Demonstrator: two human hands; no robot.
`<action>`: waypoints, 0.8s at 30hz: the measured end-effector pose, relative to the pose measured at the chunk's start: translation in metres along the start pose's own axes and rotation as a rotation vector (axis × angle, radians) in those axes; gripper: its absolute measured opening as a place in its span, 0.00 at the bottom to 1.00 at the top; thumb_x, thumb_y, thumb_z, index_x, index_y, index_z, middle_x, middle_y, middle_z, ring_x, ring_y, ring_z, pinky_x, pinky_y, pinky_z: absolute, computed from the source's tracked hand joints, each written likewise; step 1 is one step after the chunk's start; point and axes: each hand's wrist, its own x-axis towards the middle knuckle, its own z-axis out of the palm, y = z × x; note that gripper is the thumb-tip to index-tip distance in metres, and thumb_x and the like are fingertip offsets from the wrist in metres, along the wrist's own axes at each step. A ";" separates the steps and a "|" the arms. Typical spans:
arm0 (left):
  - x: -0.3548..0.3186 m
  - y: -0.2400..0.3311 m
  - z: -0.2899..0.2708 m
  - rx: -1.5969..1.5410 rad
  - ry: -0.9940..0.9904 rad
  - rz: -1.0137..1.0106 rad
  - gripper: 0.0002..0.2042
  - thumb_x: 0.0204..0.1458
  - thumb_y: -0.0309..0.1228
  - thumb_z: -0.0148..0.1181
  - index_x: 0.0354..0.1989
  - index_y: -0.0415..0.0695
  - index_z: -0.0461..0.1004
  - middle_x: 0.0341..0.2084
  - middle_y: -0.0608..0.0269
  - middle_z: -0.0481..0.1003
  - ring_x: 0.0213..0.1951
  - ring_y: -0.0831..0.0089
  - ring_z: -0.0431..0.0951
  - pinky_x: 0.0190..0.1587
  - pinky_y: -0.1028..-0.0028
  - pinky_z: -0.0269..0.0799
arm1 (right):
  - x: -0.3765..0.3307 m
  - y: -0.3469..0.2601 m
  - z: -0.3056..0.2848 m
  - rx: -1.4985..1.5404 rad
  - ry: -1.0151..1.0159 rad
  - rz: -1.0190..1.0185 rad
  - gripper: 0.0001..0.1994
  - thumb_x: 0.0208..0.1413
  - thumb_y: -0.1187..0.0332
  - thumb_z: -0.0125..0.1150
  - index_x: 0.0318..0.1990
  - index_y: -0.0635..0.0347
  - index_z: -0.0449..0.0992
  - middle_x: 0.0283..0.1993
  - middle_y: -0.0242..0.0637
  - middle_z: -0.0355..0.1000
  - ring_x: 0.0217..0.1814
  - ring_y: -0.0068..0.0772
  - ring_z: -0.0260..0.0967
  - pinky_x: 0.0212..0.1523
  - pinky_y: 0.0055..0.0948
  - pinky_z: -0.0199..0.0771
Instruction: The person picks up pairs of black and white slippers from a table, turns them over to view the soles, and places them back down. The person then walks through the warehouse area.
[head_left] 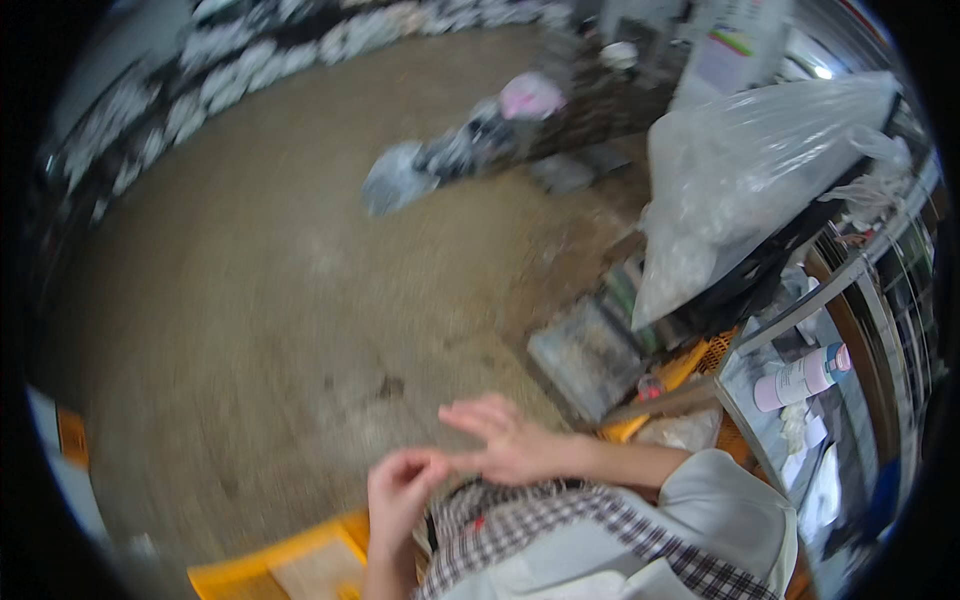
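Note:
Both my hands are in front of my checked apron, above the floor. My left hand is closed in a pinch, its thumb and fingertips meeting at the tip of one finger of my right hand. Whether some small thing is in that pinch is too blurred to make out. Stretched toward the left, my right hand has its other fingers extended and apart, and no object shows in it.
A yellow crate stands at lower left. To the right are a large clear plastic bag, a metal-framed shelf with a pink bottle, and a grey block on the floor. Plastic bags lie farther off; white bundles line the back.

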 end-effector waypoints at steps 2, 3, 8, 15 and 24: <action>0.047 0.008 -0.026 -0.053 -0.087 -0.009 0.07 0.48 0.21 0.61 0.35 0.31 0.75 0.28 0.58 0.77 0.32 0.75 0.76 0.37 0.77 0.73 | 0.032 0.033 0.012 0.091 0.021 0.009 0.33 0.43 0.69 0.62 0.60 0.30 0.63 0.67 0.49 0.47 0.65 0.54 0.48 0.60 0.53 0.51; 0.066 0.005 -0.035 -0.125 -0.127 -0.012 0.06 0.49 0.20 0.60 0.35 0.31 0.75 0.28 0.57 0.77 0.32 0.74 0.76 0.37 0.77 0.73 | 0.042 0.046 0.020 0.104 -0.016 0.068 0.32 0.45 0.69 0.61 0.60 0.30 0.62 0.67 0.48 0.46 0.65 0.54 0.48 0.60 0.52 0.50; 0.206 0.017 -0.088 0.037 -0.283 -0.070 0.10 0.56 0.28 0.54 0.43 0.37 0.73 0.34 0.61 0.76 0.39 0.73 0.74 0.45 0.73 0.69 | 0.120 0.156 0.052 0.364 0.016 0.118 0.31 0.50 0.71 0.58 0.61 0.30 0.61 0.69 0.48 0.42 0.66 0.54 0.47 0.62 0.49 0.50; 0.389 0.099 -0.120 0.068 -0.138 -0.086 0.06 0.53 0.23 0.55 0.37 0.35 0.74 0.29 0.61 0.77 0.33 0.75 0.76 0.39 0.77 0.71 | 0.263 0.313 0.035 0.284 -0.008 0.055 0.31 0.49 0.73 0.58 0.62 0.38 0.61 0.69 0.48 0.42 0.64 0.53 0.50 0.60 0.46 0.55; 0.616 0.140 -0.223 0.066 -0.133 -0.092 0.06 0.50 0.22 0.59 0.36 0.36 0.75 0.29 0.62 0.77 0.32 0.76 0.76 0.37 0.78 0.71 | 0.446 0.478 0.068 0.689 -0.051 0.090 0.30 0.49 0.76 0.55 0.62 0.43 0.62 0.70 0.46 0.37 0.66 0.47 0.46 0.61 0.40 0.55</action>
